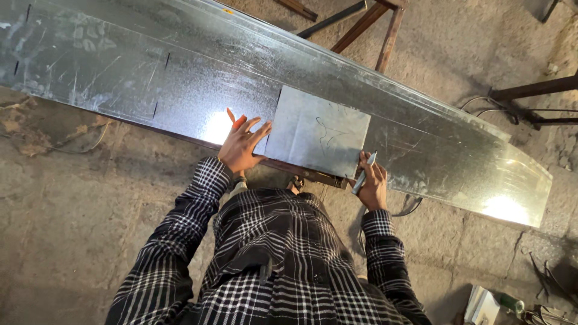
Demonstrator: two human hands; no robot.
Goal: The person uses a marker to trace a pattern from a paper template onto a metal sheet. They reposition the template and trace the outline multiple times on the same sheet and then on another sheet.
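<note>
A small rectangular metal plate point(317, 130) with dark scribbled lines lies on a long galvanized metal sheet point(180, 66). My left hand point(242, 144) rests with fingers spread at the plate's left edge; a thin red object point(235, 119) pokes up between its fingers. My right hand point(372, 183) sits at the plate's lower right corner and holds a silver marker pen point(364, 173), its tip pointing toward the plate edge. Both arms wear black-and-white checked sleeves.
The sheet spans the view from upper left to right above a rough stone floor point(66, 204). Rusty metal stand legs point(385, 30) rise beyond it, another frame point(530, 90) at the right. Cables point(481, 102) trail on the floor, and a white box and green bottle point(509, 301) lie lower right.
</note>
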